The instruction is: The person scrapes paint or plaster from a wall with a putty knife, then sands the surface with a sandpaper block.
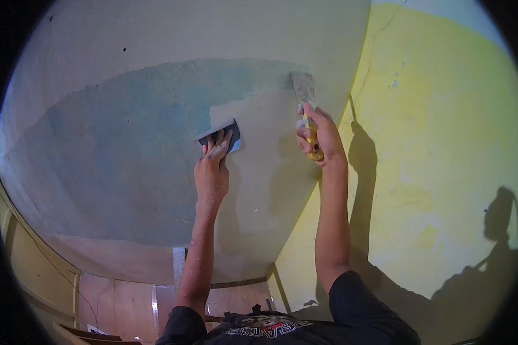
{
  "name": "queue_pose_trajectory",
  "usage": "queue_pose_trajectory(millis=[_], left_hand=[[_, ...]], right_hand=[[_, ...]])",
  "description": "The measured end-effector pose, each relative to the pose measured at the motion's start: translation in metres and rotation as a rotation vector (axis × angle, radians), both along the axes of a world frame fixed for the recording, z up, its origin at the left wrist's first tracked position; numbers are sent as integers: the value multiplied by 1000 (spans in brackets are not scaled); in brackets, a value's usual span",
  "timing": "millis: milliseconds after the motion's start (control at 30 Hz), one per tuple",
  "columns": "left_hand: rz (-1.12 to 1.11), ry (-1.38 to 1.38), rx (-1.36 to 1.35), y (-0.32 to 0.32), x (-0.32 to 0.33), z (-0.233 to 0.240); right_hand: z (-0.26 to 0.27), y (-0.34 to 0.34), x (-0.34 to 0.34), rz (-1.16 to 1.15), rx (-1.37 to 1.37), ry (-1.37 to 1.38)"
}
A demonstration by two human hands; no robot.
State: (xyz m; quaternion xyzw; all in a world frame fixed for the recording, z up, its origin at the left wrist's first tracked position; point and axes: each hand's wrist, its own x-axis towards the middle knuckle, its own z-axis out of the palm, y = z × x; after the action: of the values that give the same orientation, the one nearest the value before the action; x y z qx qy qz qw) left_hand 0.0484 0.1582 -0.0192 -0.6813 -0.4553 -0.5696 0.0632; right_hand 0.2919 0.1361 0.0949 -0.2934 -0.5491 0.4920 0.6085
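My right hand (321,133) grips the yellow handle (311,137) of a putty knife. Its broad metal blade (303,84), smeared with filler, points up against the pale grey surface (259,142) near the corner. Lower and to the left, my left hand (216,168) holds a dark, flat spreader (220,133) with a light grey edge; whether it touches the surface is hard to tell. Whitish dust or filler marks the left fingers and forearm. A blue-green painted patch (134,142) spreads left of the hands, with a paler, smooth area around and below the spreader.
A yellow wall (414,151) meets the grey surface on the right, with a thin crack, chipped spots and my shadow. At the bottom are wood-toned panels (129,302), a narrow grey strip (178,263) and a thin cable (60,271).
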Motion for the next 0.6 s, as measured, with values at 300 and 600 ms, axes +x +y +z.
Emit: queue_pose_trajectory(millis=[300, 600], left_hand=[[-28, -42, -17, -5, -3, 3], [33, -10, 4, 3, 0, 0]], right_hand=[[1, 1, -27, 20, 48, 58], [4, 1, -70, -8, 47, 69]])
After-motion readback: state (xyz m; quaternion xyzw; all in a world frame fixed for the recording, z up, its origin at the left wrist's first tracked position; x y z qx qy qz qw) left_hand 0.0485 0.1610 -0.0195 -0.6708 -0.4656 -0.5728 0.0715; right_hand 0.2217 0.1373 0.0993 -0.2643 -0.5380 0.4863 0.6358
